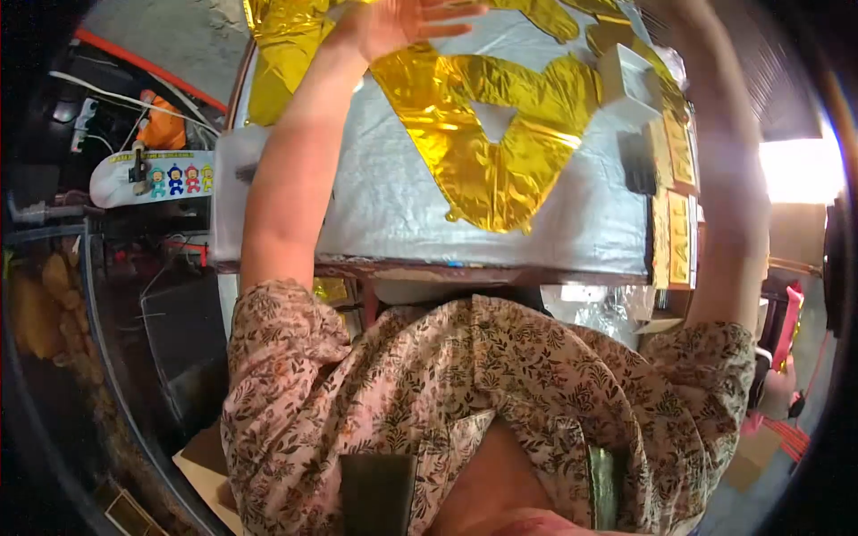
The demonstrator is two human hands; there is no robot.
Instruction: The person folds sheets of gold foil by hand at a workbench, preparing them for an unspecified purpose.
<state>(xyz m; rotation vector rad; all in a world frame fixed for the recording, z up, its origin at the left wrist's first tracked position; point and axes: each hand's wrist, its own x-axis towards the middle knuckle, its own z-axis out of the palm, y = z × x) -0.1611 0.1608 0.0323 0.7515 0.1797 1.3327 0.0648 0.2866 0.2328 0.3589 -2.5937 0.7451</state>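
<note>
My left hand [411,25] reaches to the far side of the table, fingers stretched out and apart, with nothing in it that I can see. Close by it lies a shiny gold foil piece [518,174] with a triangular hole, flat and creased like a deflated letter balloon. More gold foil [286,62] spreads at the far left, partly behind my left forearm. My right arm [724,161] stretches up along the table's right side; its hand is past the top edge of the view. A small white open box [628,80] sits by the foil's right edge.
A silvery cover lies over the table [384,201]. Boxes marked "FALL" [679,241] line its right edge, beside a dark object [636,161]. At left are a white board with cartoon figures [161,179] and an orange bag [164,125]. Clear plastic [594,304] shows below the table edge.
</note>
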